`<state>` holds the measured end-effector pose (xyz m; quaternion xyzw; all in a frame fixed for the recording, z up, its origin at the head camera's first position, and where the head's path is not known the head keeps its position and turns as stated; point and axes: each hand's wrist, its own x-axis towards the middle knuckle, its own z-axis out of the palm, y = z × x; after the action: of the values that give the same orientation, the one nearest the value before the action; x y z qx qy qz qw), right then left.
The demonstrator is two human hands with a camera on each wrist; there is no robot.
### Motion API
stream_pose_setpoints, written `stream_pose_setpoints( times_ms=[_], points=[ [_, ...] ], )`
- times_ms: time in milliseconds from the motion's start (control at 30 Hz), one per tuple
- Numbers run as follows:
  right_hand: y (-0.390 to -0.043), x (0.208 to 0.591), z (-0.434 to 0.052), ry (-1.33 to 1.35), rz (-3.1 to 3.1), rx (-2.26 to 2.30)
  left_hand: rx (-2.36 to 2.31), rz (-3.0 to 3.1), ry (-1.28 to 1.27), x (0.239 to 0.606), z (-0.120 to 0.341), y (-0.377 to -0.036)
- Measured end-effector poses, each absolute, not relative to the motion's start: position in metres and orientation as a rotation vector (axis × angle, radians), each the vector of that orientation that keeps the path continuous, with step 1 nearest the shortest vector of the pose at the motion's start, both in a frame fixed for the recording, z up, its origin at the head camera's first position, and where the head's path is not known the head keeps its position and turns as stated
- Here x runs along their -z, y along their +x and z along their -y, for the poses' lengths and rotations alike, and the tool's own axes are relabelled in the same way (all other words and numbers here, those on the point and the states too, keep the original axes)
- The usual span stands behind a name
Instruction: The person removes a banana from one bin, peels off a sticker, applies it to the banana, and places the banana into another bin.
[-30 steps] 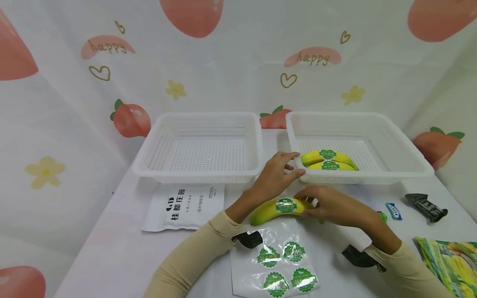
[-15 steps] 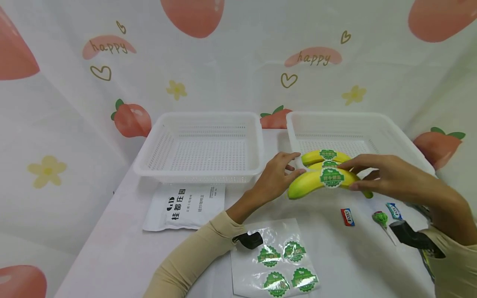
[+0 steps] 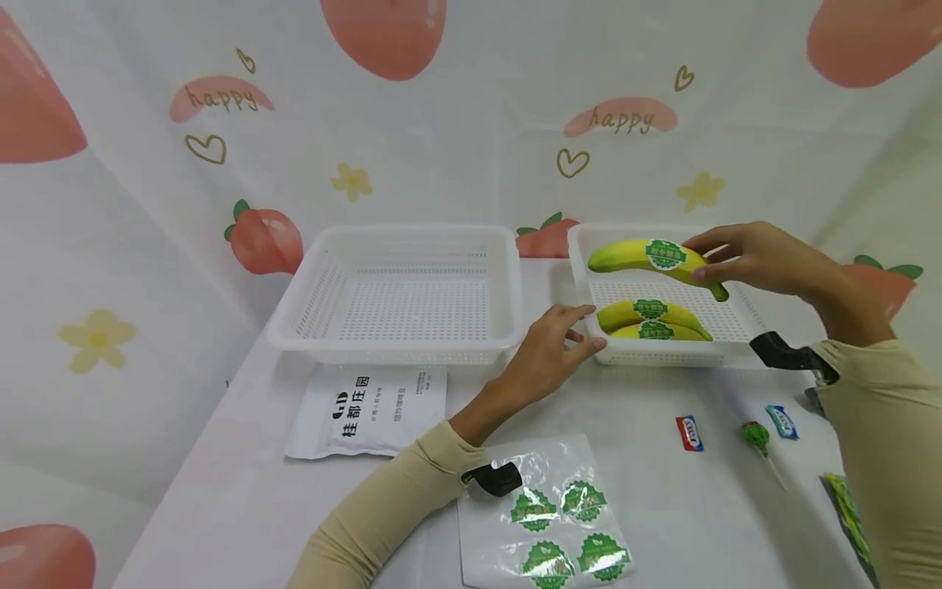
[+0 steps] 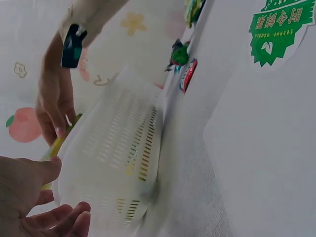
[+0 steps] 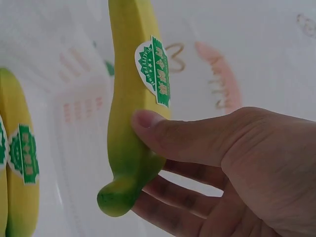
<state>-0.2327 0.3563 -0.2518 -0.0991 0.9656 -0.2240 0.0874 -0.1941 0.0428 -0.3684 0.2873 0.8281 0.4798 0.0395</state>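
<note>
My right hand pinches a yellow banana near its green stem end. A green-and-white sticker shows on it. In the head view this banana overlaps the back of the right white basket; in the right wrist view the thumb lies along its side, fingers behind. Two more stickered bananas lie side by side at the basket's front left. My left hand holds that basket's near-left corner between thumb and fingers, also visible in the left wrist view, with the thumb at the rim.
Another white basket stands left, behind a white coffee-bean pouch. A sheet of green stickers lies in front. Right of it are a red-and-blue wrapped candy, a green lollipop, a blue wrapped candy and a partly hidden green packet.
My right hand has lifted the banana from above the sticker sheet and carried it right and back over the right basket. The left hand has stayed at the basket corner.
</note>
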Motion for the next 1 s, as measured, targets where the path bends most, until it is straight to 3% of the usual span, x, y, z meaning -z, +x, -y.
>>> stream_pose_setpoints(
  times_ms=[467, 1000],
  points=[
    [-0.295, 0.284, -0.379, -0.205, -2.742, 0.655, -1.466, -2.556, 0.863, 0.369, -0.044, -0.193],
    [-0.305, 0.305, -0.365, -0.236, -2.593, 0.566, -1.455, -2.568, 0.86, 0.37, -0.043, -0.193]
  ],
)
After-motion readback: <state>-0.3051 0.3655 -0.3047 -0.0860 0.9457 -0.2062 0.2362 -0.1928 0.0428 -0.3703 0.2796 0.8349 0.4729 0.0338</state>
